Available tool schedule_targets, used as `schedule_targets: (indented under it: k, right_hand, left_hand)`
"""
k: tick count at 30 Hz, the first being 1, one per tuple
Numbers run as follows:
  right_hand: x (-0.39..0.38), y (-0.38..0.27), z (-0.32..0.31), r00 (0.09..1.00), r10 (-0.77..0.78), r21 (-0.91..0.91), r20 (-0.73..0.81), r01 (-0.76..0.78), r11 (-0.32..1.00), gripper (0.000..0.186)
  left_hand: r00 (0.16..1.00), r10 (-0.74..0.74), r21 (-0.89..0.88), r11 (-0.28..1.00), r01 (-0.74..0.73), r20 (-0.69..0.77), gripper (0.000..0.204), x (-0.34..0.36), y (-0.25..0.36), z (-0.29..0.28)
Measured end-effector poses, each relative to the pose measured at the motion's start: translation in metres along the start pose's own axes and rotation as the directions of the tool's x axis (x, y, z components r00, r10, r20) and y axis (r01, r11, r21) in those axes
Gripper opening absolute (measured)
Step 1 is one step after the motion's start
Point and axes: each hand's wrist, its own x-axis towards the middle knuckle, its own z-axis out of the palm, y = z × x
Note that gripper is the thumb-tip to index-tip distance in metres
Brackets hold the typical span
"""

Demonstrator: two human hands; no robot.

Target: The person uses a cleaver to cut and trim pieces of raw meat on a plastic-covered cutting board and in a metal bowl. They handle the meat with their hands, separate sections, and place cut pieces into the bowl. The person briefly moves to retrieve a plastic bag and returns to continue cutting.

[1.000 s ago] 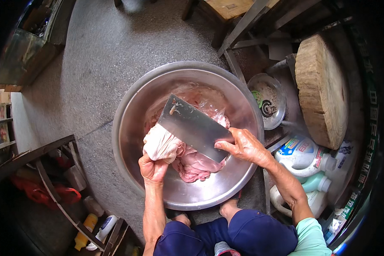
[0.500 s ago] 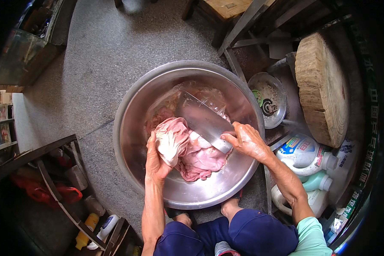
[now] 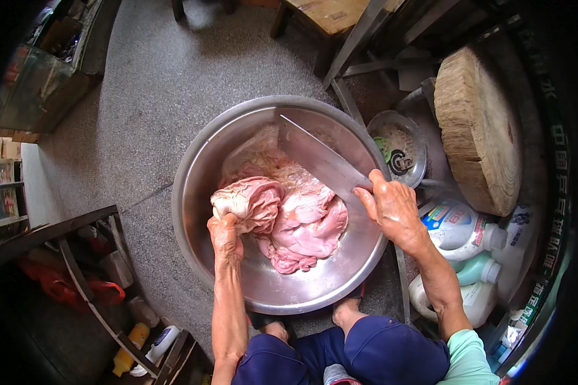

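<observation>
A large steel basin (image 3: 189, 256) stands on the floor in front of my feet. My left hand (image 3: 225, 236) is closed on the near left edge of a wrinkled, pink-and-cream animal stomach (image 3: 253, 200). More smooth pink stomach (image 3: 311, 228) lies against it in the basin. My right hand (image 3: 395, 208) grips a broad cleaver (image 3: 324, 160) over the basin's right side. Its blade points to the far left and hovers above the meat, apart from the piece in my left hand. The cleaver's handle is hidden in my fist.
To the right are a round wooden chopping block (image 3: 475, 131) on its side, a clear bowl (image 3: 412, 138) with bits inside, and several plastic jugs (image 3: 456, 224). A wooden stool (image 3: 327, 14) stands beyond the basin. Shelving (image 3: 83, 282) with bottles is at the lower left.
The cleaver has lifted off the meat and moved right with my right hand. My left hand has shifted slightly left and farther away, turning over and pinching the stomach's edge instead of cupping it.
</observation>
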Motion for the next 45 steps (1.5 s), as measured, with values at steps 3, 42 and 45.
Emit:
schedule_targets:
  k: [3, 42, 45]
  right_hand:
    - [-0.003, -0.003, 0.001, 0.999, -0.037, 0.007, -0.023, 0.037, 0.999, 0.032]
    - [0.021, 0.001, 0.029, 0.970, -0.174, 0.389, 0.170, 0.097, 0.916, 0.040]
    - [0.026, 0.007, 0.034, 0.984, -0.146, 0.175, 0.100, 0.127, 0.976, 0.040]
  left_hand:
    - [0.989, 0.017, -0.194, 0.981, 0.011, 0.145, 0.037, 0.001, 0.001, 0.002]
    - [0.622, -0.242, -0.375, 0.620, 0.689, 0.745, 0.037, 0.024, 0.007, 0.002]
    - [0.639, -0.409, -0.275, 0.657, 0.702, 0.652, 0.057, 0.014, 0.027, 0.010]
